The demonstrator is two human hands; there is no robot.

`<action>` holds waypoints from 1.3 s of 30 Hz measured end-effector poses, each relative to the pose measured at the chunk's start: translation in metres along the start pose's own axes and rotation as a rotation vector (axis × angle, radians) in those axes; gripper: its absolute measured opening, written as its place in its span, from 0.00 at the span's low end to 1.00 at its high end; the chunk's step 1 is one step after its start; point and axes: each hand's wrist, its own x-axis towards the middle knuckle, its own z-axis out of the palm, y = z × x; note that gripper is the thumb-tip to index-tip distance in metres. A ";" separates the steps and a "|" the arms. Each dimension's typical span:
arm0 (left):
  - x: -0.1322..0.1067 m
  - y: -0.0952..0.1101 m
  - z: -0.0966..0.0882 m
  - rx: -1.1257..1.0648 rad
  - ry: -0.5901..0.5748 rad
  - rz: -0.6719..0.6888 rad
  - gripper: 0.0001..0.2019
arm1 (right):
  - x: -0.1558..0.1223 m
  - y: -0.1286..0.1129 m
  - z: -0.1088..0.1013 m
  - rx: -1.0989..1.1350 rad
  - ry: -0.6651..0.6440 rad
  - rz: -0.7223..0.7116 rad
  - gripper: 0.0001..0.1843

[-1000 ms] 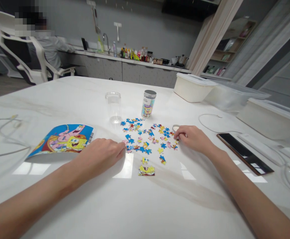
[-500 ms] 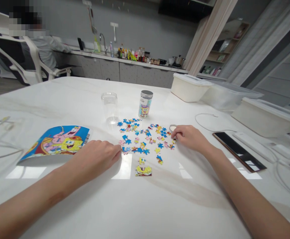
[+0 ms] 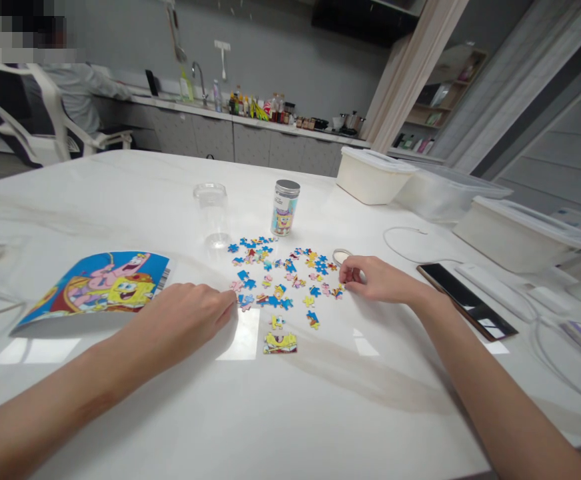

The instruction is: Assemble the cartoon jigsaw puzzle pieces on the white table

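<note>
Loose jigsaw puzzle pieces lie scattered on the white table in front of me. My left hand rests at their left edge, fingers together and pointing down; what its fingertips hold, if anything, is hidden. At the right edge of the spread, my right hand is curled, thumb and fingers pinching a small puzzle piece. Nearest to me lies a joined yellow puzzle section, with a single yellow piece just beyond it. A curved cartoon picture sheet lies beyond my left forearm.
Behind the pieces stand a clear plastic jar and a cartoon-printed can with a metal lid. A round lid lies beside my right hand. Rightward are a dark flat panel, cables and storage boxes. A person sits far left.
The whole view has shifted, so the table things appear slightly further left. My right fingers have curled in more and drawn a little toward me, uncovering more of the round lid. My left hand stays by the pieces.
</note>
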 end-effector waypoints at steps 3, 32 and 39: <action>0.000 0.001 0.000 0.037 0.030 0.001 0.17 | 0.000 -0.001 0.000 0.005 0.000 -0.019 0.08; -0.005 0.023 -0.006 -0.088 0.134 0.478 0.12 | -0.003 -0.009 -0.004 0.064 -0.021 -0.033 0.12; -0.005 0.021 -0.002 -0.161 0.199 0.476 0.12 | -0.005 -0.011 -0.005 0.153 -0.096 0.001 0.13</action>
